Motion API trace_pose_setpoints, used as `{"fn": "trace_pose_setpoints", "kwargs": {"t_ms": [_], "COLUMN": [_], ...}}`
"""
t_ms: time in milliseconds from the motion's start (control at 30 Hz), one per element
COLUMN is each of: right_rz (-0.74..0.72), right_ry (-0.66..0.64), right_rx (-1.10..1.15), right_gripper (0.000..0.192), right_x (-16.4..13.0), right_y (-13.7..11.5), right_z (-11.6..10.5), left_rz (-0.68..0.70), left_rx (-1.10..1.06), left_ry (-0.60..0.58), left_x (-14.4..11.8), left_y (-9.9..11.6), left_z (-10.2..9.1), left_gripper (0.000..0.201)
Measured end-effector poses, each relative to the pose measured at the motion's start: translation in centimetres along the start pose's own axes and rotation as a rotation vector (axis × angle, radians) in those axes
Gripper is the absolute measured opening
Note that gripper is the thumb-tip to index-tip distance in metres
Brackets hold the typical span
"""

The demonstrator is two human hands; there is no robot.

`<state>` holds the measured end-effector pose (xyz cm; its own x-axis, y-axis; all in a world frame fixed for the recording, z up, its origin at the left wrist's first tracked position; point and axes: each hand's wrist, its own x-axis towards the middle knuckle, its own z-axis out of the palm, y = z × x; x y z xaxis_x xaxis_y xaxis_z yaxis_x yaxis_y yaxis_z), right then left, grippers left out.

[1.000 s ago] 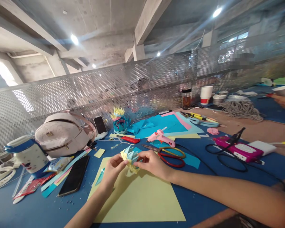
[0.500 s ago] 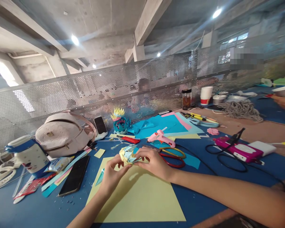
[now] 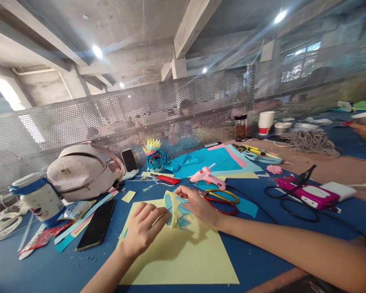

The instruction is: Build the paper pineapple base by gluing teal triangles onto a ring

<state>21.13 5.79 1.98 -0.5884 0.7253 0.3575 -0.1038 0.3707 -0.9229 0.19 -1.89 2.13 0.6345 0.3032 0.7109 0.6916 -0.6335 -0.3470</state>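
A folded paper piece (image 3: 175,208) of yellow and light blue points is held between both hands above a large pale yellow sheet (image 3: 183,256) on the blue table. My left hand (image 3: 143,230) grips its left side, fingers curled. My right hand (image 3: 198,205) pinches its right and top edge. Just right of my right hand lie scissors (image 3: 222,199) with red and yellow handles. A pink glue gun (image 3: 205,177) rests behind them.
A finished blue and yellow paper flower (image 3: 154,156) stands by the mesh screen. A pink backpack (image 3: 81,173), a mug (image 3: 38,199) and two phones (image 3: 96,224) are at left. Coloured paper sheets (image 3: 213,158), a pink device (image 3: 308,193) with cables and another person's hand (image 3: 364,130) are at right.
The paper piece has been turned and lowered toward the yellow sheet, now showing its pointed edge upright. My left hand has closed over its left side.
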Motion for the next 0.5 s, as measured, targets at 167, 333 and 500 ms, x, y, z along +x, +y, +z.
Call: {"fn": "trace_pose_setpoints", "kwargs": {"t_ms": [167, 333, 500], "right_rz": [0.025, 0.106, 0.171], "right_ry": [0.053, 0.044, 0.021], "right_rx": [0.042, 0.048, 0.162], "right_gripper": [0.026, 0.029, 0.033], "right_x": [0.3, 0.5, 0.5], "right_y": [0.4, 1.1, 1.3], "right_z": [0.4, 0.2, 0.1], "left_rz": [0.128, 0.161, 0.164], "left_rx": [0.128, 0.174, 0.169], "left_ry": [0.051, 0.050, 0.043], "left_x": [0.9, 1.0, 1.1], "left_y": [0.1, 0.3, 0.5], "left_z": [-0.6, -0.5, -0.5], "left_gripper": [0.017, 0.014, 0.011]}}
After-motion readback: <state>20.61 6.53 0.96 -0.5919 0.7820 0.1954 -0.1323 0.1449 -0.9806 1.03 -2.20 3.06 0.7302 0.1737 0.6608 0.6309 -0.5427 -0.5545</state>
